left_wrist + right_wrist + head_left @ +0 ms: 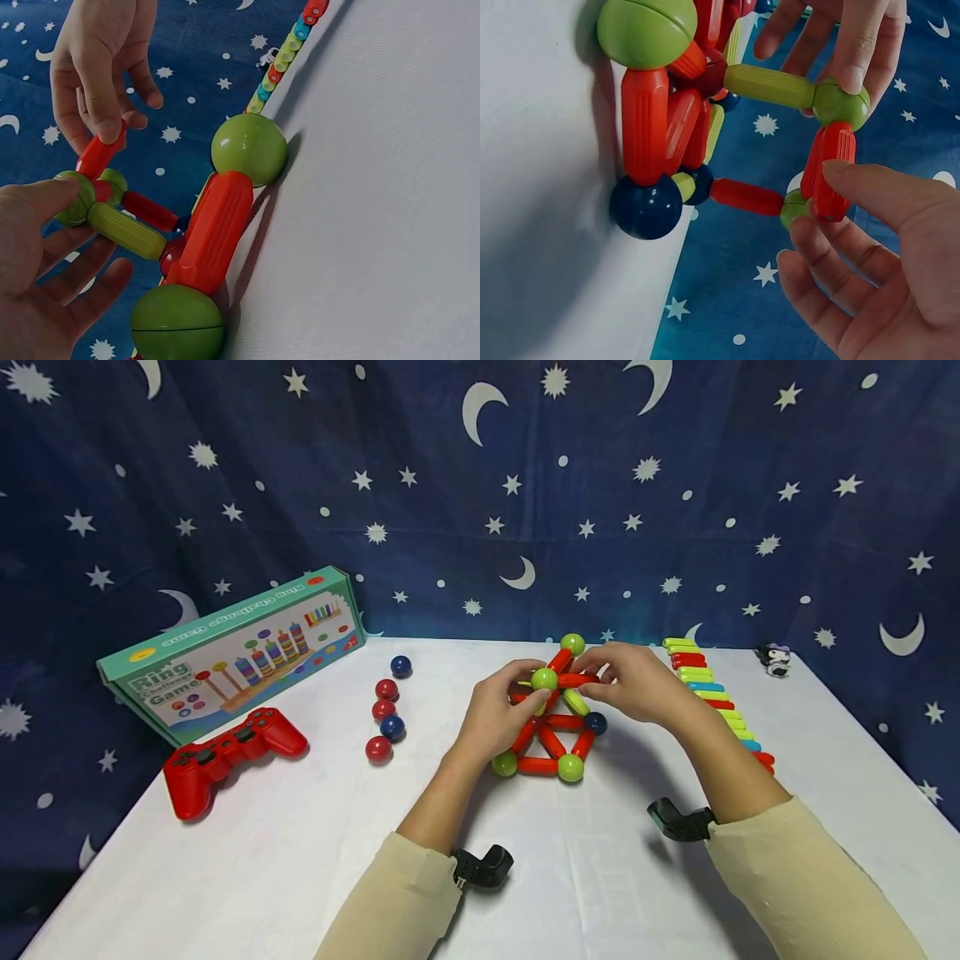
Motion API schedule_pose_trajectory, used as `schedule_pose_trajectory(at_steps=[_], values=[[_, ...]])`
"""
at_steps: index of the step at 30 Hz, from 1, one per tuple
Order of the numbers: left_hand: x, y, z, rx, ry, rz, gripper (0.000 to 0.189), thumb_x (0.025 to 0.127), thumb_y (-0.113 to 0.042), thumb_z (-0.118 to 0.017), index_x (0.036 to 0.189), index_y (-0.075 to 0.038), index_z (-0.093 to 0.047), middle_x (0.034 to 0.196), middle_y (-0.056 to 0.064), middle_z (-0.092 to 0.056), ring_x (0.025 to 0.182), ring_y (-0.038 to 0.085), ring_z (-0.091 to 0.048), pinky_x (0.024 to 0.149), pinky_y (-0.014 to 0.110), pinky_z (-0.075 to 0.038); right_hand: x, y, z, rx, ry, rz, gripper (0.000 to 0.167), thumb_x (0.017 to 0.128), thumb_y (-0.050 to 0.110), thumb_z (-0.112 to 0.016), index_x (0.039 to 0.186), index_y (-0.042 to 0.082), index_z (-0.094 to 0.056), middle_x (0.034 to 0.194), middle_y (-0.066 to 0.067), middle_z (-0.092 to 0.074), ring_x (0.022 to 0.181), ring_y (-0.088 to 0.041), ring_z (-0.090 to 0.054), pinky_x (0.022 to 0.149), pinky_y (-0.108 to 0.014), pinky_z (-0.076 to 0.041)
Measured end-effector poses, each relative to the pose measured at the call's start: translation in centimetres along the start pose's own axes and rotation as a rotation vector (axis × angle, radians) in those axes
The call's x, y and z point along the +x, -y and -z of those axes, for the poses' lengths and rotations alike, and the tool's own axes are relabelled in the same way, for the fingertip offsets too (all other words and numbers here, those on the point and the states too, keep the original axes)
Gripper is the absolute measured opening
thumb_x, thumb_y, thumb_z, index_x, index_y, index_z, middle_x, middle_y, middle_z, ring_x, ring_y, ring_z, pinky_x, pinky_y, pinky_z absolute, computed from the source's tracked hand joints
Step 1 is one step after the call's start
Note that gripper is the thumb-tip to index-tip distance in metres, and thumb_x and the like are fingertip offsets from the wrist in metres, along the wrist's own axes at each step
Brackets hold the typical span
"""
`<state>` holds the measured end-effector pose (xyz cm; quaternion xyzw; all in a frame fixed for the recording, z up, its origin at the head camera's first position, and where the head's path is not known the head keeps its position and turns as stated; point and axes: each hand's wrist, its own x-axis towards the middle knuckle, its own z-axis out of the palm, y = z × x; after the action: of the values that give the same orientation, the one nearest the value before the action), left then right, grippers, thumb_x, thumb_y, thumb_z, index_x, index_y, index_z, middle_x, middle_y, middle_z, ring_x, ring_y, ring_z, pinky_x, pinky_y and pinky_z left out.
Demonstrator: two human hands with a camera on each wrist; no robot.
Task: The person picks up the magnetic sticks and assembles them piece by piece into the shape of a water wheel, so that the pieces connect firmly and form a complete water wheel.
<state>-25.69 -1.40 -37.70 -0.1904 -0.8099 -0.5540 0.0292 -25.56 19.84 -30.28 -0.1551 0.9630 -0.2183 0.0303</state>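
My two grips met at the top of a frame of sticks and balls [552,742] that stood on the white desk [585,877]. My left grip [495,710] was nearly closed, thumb and fingers pinching a green ball [544,679] at the near top corner. My right grip [637,681] was closed in a pinch as well, thumb on one side and fingers on the other, and it had hold of a red stick [574,680]. The stick lay across my right fingertips, its inner end meeting the green ball and the other end reaching in under my thumb, so it bridged the small gap between my grips.

From that same ball a yellow-green stick [769,85] ran down to a dark red ball [714,75] lower in the frame. A second green ball [572,644] sat just behind, on the side away from me, near my right fingers.

At the base, a blue ball [596,723] was below my right grip. Well off to the left lay a loose line of red and blue balls [383,709], and on the right, apart from my grip, a row of coloured sticks [694,674].
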Motion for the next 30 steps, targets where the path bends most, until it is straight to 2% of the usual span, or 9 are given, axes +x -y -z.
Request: schedule_pose_trajectory(at_steps=[7, 12, 14, 19, 22, 26, 30], values=[[0.0, 0.0, -0.2, 0.006, -0.003, 0.005, 0.042, 0.099, -0.017, -0.071, 0.139, -0.018, -0.062, 0.126, 0.007, -0.071, 0.108, 0.025, -0.069, 0.093, 0.034, -0.059, -1.6, -2.0, 0.6, 0.056, -0.007, -0.046, 0.037, 0.097, 0.021, -0.071, 0.132, 0.009, -0.067, 0.121, -0.017, -0.070, 0.109, -0.035, -0.066, 0.086, -0.047, -0.060], [-0.1, -0.1, -0.3, 0.013, -0.005, 0.014, 0.042, 0.099, -0.018, -0.071, 0.140, -0.019, -0.062, 0.126, 0.005, -0.071, 0.108, 0.022, -0.069, 0.092, 0.032, -0.059, -4.2, -5.7, 1.5, 0.058, -0.006, -0.110, 0.037, 0.098, 0.024, -0.071, 0.132, 0.009, -0.067, 0.120, -0.017, -0.070, 0.107, -0.033, -0.065, 0.082, -0.043, -0.059], [-0.1, -0.1, -0.3, 0.014, -0.008, 0.010, 0.042, 0.099, -0.018, -0.071, 0.140, -0.019, -0.062, 0.126, 0.006, -0.071, 0.109, 0.023, -0.069, 0.093, 0.034, -0.059, -5.4, -7.5, 1.9, 0.039, 0.004, -0.135, 0.037, 0.098, 0.024, -0.071, 0.130, 0.007, -0.068, 0.119, -0.018, -0.071, 0.107, -0.035, -0.065, 0.082, -0.044, -0.059], [-0.1, -0.2, 0.0, 0.012, -0.010, 0.003, 0.041, 0.098, -0.017, -0.071, 0.139, -0.018, -0.062, 0.125, 0.007, -0.071, 0.110, 0.026, -0.069, 0.094, 0.036, -0.059, -8.3, -12.1, 2.7, -0.008, 0.056, -0.243, 0.037, 0.095, 0.021, -0.073, 0.127, 0.001, -0.068, 0.116, -0.021, -0.069, 0.105, -0.039, -0.063, 0.076, -0.043, -0.061], [-0.1, -0.1, 0.0, 0.009, -0.010, 0.012, 0.042, 0.098, -0.017, -0.071, 0.139, -0.018, -0.062, 0.124, 0.006, -0.071, 0.109, 0.025, -0.068, 0.093, 0.035, -0.059, -9.7, -14.2, 3.0, -0.037, 0.109, -0.296, 0.037, 0.092, 0.016, -0.074, 0.125, -0.001, -0.068, 0.111, -0.021, -0.068, 0.098, -0.037, -0.062, 0.070, -0.036, -0.059], [-0.1, -0.1, -0.1, 0.004, -0.009, 0.024, 0.042, 0.098, -0.018, -0.071, 0.139, -0.019, -0.062, 0.124, 0.005, -0.071, 0.108, 0.022, -0.068, 0.092, 0.033, -0.060, -11.1, -15.9, 2.9, -0.075, 0.169, -0.315, 0.033, 0.089, 0.012, -0.077, 0.119, -0.002, -0.071, 0.104, -0.017, -0.069, 0.090, -0.031, -0.059, 0.067, -0.032, -0.054], [-0.1, 0.0, -0.2, -0.001, -0.007, 0.023, 0.042, 0.099, -0.018, -0.071, 0.139, -0.019, -0.062, 0.124, 0.006, -0.071, 0.107, 0.022, -0.069, 0.092, 0.033, -0.060, -11.8, -16.5, 2.7, -0.110, 0.199, -0.305, 0.026, 0.087, 0.008, -0.077, 0.111, 0.000, -0.074, 0.097, -0.009, -0.069, 0.087, -0.027, -0.055, 0.067, -0.031, -0.048]])
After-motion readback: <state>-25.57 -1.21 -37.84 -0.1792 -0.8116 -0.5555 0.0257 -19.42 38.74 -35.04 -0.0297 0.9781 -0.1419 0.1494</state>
